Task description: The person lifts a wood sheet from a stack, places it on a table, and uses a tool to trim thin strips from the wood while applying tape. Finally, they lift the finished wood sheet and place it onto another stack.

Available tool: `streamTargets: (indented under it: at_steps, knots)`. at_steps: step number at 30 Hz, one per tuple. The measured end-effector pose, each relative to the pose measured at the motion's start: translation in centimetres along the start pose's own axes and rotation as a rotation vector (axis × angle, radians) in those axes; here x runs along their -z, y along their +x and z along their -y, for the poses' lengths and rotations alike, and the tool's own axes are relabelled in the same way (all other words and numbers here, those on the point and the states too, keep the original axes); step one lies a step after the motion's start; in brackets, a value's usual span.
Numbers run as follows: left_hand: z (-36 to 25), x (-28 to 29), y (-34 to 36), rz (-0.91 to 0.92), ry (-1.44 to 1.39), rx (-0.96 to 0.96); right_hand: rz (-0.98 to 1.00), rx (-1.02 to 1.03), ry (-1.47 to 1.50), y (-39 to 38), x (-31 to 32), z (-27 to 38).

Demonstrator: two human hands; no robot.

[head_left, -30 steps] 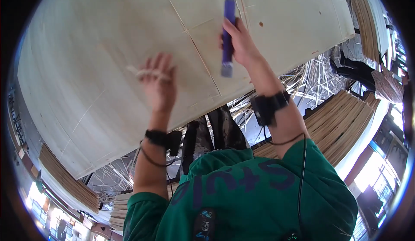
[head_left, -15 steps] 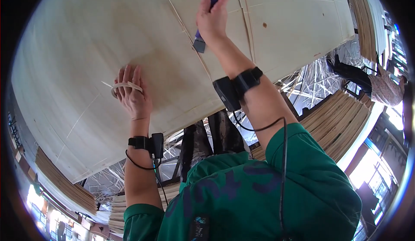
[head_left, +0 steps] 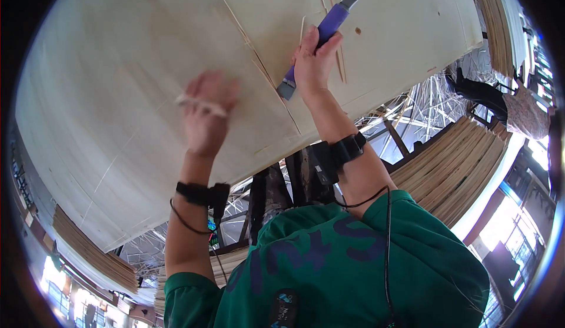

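My right hand [head_left: 313, 69] is closed round the purple handle of a knife-like tool [head_left: 333, 23]. A flat grey metal end with a hole points away from me; the darker grey end lies by a long seam in a pale wood veneer sheet [head_left: 118, 92]. Blurred by motion, my left hand [head_left: 206, 128] is over the sheet, left of that seam. A pale ring-like band [head_left: 203, 105], perhaps a tape roll, loops round its fingers, whose closure is smeared. Thin wood slivers [head_left: 265, 73] lie along the seam, and another narrow strip [head_left: 302, 29] stands beside my right hand.
Stacks of veneer sheets [head_left: 456, 172] stand at the right, with another stack [head_left: 91, 248] at the lower left. Tangled wood shavings [head_left: 421, 104] cover the floor beyond the sheet's near edge. A person [head_left: 524, 113] is at the far right.
My right hand has drawn toward me and to the right, and the purple tool has turned to slant further right. My left hand has moved up and right, nearer the seam.
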State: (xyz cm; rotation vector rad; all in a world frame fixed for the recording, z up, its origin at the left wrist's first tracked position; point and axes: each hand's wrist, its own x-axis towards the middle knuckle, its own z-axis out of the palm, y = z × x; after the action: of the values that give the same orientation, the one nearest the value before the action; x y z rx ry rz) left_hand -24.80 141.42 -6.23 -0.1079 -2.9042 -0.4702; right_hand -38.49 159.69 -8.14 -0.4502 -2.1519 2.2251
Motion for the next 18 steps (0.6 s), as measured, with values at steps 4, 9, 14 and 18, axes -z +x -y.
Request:
streamTargets:
  at_steps: [4, 9, 14, 18]
  knots:
    - [-1.9, -1.9, 6.0, 0.134, -0.163, -0.23, -0.033, 0.155, -0.221, -0.1, 0.9, -1.9]
    - [-1.5, -0.4, 5.6, 0.393, -0.089, -0.338, 0.066, -0.103, -0.084, -2.5, 3.8, -0.4]
    - [-6.7, -0.3, -5.0, 0.504, -0.3, 0.092, 0.121, -0.153, -0.199, -1.1, 4.4, 1.7]
    - [-14.6, -1.9, -6.3, 0.632, -0.422, 0.332, 0.155, -0.18, -0.196, 2.2, 5.4, 2.2]
